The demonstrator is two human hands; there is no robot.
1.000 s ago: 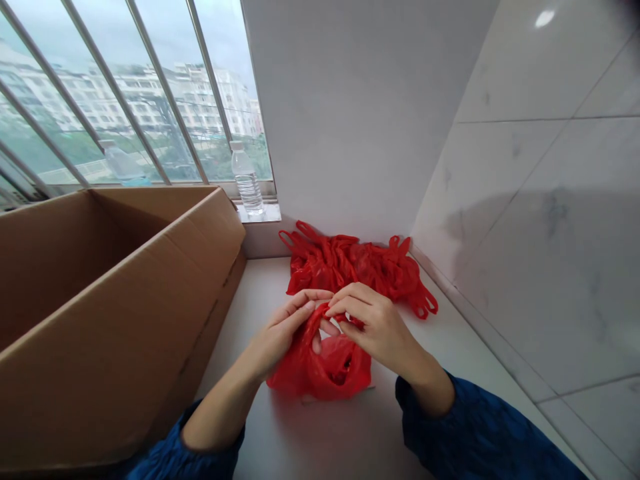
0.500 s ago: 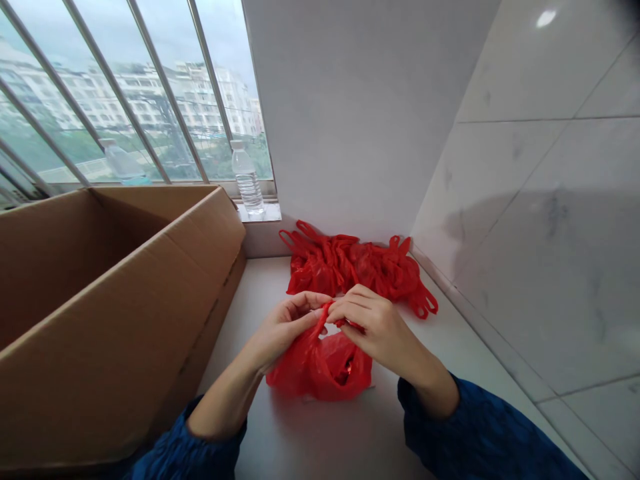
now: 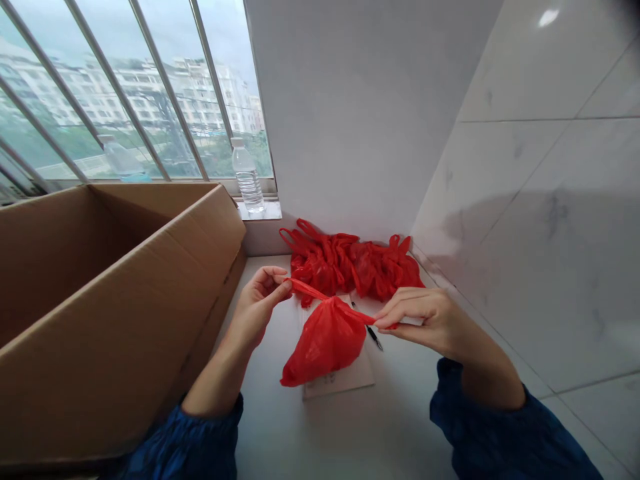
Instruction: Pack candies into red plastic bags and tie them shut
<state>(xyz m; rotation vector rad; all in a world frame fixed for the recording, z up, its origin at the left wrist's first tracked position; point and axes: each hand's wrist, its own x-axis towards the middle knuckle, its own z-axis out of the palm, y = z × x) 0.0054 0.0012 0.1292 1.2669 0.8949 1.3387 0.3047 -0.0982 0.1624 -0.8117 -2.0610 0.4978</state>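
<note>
A red plastic bag (image 3: 325,340) hangs between my hands, its body bunched and its neck drawn together at the top. My left hand (image 3: 260,300) pinches one of its handles, stretched out to the left. The other handle is pulled right, gripped between the thumb and fingers of my right hand (image 3: 425,317). Beneath the bag lies a white notebook or pad (image 3: 345,380), mostly covered, with a black pen (image 3: 374,338) partly showing beside the bag. What the bag contains is hidden.
Several red plastic bags (image 3: 350,260) lie in a heap against the back wall on the white table (image 3: 280,433). A large open cardboard box (image 3: 150,320) takes up the left. One clear bottle (image 3: 247,177) stands on the windowsill; another bottle (image 3: 123,160) is behind the box.
My hands have moved apart, pulling the handles outward. The bag's open mouth has closed into a tight neck, and the bag appears lifted, uncovering the pad and pen.
</note>
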